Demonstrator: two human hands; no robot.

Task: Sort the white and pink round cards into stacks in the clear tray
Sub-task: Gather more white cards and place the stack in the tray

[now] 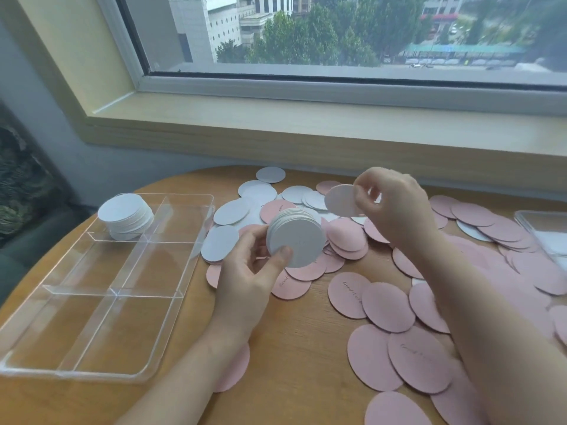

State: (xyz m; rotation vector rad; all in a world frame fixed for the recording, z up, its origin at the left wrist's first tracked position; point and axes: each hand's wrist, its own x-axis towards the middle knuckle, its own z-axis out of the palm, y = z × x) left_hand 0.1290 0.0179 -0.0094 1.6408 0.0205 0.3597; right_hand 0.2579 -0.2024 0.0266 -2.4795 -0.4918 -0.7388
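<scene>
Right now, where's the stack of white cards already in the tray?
In the head view, the finished white stack sits in the far-left compartment of the clear tray, on the table's left side, left of the left hand.

Two bare forearms reach in from the bottom edge. The left hand (251, 268) and right hand (395, 207) wear nothing. No sleeves show.
</scene>
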